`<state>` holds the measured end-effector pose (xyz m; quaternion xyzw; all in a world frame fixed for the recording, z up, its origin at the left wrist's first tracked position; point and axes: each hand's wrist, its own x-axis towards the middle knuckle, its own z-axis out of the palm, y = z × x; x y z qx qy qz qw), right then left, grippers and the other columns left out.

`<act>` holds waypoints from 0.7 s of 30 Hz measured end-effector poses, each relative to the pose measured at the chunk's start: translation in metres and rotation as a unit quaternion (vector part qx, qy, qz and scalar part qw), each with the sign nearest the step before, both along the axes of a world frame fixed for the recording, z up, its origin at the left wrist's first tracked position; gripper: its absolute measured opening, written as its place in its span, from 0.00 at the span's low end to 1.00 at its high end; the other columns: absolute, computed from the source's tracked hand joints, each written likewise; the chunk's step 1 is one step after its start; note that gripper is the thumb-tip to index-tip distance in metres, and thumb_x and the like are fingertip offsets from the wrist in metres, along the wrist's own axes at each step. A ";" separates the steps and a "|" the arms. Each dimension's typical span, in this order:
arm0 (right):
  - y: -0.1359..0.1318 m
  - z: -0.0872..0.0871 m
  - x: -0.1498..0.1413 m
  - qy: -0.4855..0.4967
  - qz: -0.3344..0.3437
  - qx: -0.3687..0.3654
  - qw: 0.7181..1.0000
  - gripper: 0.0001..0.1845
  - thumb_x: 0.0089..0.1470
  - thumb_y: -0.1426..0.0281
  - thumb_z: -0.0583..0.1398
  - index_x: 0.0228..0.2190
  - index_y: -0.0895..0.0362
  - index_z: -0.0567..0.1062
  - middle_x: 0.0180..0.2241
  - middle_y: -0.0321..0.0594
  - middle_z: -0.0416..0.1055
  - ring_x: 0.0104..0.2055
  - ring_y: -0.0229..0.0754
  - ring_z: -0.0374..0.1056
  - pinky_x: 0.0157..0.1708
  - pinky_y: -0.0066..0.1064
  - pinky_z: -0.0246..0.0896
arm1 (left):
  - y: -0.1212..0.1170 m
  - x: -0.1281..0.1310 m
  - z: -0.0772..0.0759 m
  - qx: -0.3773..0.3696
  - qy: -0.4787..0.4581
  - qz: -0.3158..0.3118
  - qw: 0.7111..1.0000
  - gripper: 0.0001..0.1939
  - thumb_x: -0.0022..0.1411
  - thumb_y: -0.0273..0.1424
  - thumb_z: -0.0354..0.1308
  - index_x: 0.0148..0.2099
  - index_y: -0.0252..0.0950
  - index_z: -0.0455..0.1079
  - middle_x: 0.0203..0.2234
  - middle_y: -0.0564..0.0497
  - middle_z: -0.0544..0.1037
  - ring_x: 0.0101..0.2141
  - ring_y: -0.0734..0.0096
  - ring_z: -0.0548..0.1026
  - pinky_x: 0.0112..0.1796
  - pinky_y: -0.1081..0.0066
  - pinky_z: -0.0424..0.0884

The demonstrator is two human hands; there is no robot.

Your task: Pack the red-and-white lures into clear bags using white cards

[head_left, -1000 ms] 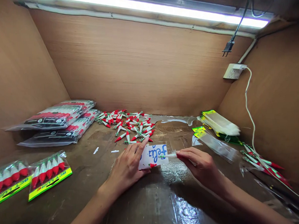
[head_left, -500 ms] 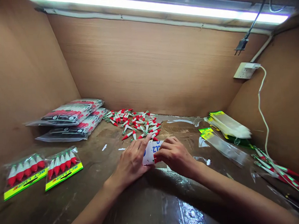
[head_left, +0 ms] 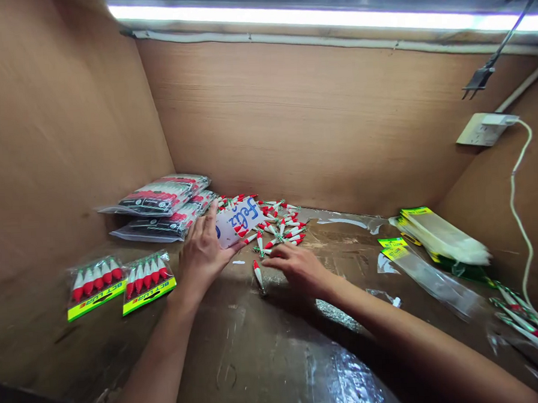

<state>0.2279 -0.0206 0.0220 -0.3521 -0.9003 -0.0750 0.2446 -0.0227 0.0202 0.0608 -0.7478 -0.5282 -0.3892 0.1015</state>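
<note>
A white card [head_left: 227, 225] with blue lettering that reads "feliz" is tilted up between the thumb and fingers of my left hand [head_left: 202, 253]. The card partly covers a loose pile of small red-and-white float-shaped lures [head_left: 292, 224] with green ends. My right hand [head_left: 299, 269] is low over the table at the pile's near edge, its fingers curled together; whatever is at their tips is hidden. Just left of those fingertips, a single lure [head_left: 258, 274] lies on the table with its red end pointing away from me.
Two filled packs [head_left: 149, 277] with yellow "BCT LURE" headers lie at left. Behind them are stacked bulging clear bags [head_left: 161, 201]. Empty clear sleeves [head_left: 446, 234] and several longer lures [head_left: 523, 320] are at right, beneath a white cable [head_left: 516, 200]. Wooden walls enclose the table.
My left hand has carried the card away and to the left, over the pile. My right hand has come apart from the card, and a lone lure now shows by its fingertips. The view has shifted.
</note>
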 end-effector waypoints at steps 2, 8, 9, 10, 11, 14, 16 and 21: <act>0.017 -0.007 -0.015 -0.103 0.054 0.037 0.993 0.21 0.62 0.76 0.56 0.54 0.49 0.71 0.50 0.45 0.69 0.48 0.46 0.64 0.44 0.36 0.61 | -0.001 -0.001 0.000 0.001 0.007 0.008 1.000 0.54 0.53 0.50 0.66 0.72 0.38 0.42 0.55 0.36 0.68 0.55 0.43 0.66 0.53 0.53 0.64; 0.048 -0.004 -0.032 -0.147 0.156 0.029 0.976 0.10 0.64 0.70 0.54 0.42 0.54 0.75 0.47 0.45 0.71 0.46 0.46 0.63 0.45 0.38 0.60 | -0.001 0.001 -0.006 -0.004 0.038 0.029 0.999 0.55 0.53 0.50 0.67 0.72 0.37 0.41 0.53 0.37 0.69 0.53 0.44 0.68 0.52 0.53 0.64; 0.046 -0.003 -0.028 -0.097 0.151 0.003 0.984 0.10 0.64 0.70 0.54 0.42 0.55 0.74 0.45 0.46 0.72 0.45 0.46 0.64 0.45 0.39 0.60 | -0.001 0.001 -0.007 -0.003 0.041 0.031 0.999 0.55 0.53 0.50 0.66 0.72 0.37 0.41 0.53 0.37 0.69 0.53 0.43 0.68 0.52 0.53 0.64; 0.040 -0.003 -0.022 -0.028 0.141 -0.037 0.989 0.10 0.64 0.69 0.54 0.42 0.56 0.74 0.43 0.46 0.73 0.44 0.45 0.64 0.45 0.39 0.60 | -0.001 0.000 -0.007 -0.004 0.043 0.031 0.999 0.55 0.53 0.51 0.66 0.72 0.37 0.40 0.54 0.37 0.69 0.53 0.43 0.68 0.51 0.53 0.65; 0.033 -0.002 -0.015 0.057 0.129 -0.092 0.986 0.10 0.64 0.68 0.54 0.43 0.56 0.73 0.41 0.45 0.73 0.42 0.44 0.65 0.44 0.38 0.61 | 0.000 0.000 -0.007 -0.006 0.045 0.029 0.999 0.56 0.53 0.52 0.65 0.72 0.37 0.40 0.54 0.36 0.69 0.54 0.42 0.67 0.51 0.53 0.65; 0.001 -0.001 0.013 0.336 0.107 -0.323 0.878 0.16 0.66 0.61 0.52 0.49 0.56 0.70 0.37 0.43 0.72 0.35 0.40 0.67 0.37 0.33 0.64 | 0.002 -0.001 -0.009 -0.014 0.044 0.014 0.999 0.56 0.53 0.54 0.64 0.72 0.37 0.40 0.53 0.37 0.70 0.53 0.44 0.69 0.50 0.55 0.66; -0.022 -0.001 0.032 0.464 0.107 -0.444 0.759 0.21 0.65 0.58 0.52 0.53 0.55 0.68 0.36 0.42 0.71 0.31 0.37 0.65 0.33 0.30 0.65 | 0.004 0.001 -0.012 -0.019 0.044 0.004 0.999 0.55 0.52 0.54 0.65 0.72 0.39 0.41 0.52 0.38 0.70 0.51 0.44 0.70 0.49 0.55 0.67; -0.056 -0.004 0.057 0.591 0.110 -0.517 0.609 0.24 0.62 0.59 0.55 0.56 0.53 0.70 0.37 0.41 0.67 0.29 0.35 0.60 0.30 0.26 0.66 | 0.001 0.015 -0.020 -0.045 0.063 -0.027 0.997 0.55 0.52 0.50 0.67 0.72 0.43 0.41 0.50 0.41 0.71 0.49 0.45 0.71 0.46 0.56 0.69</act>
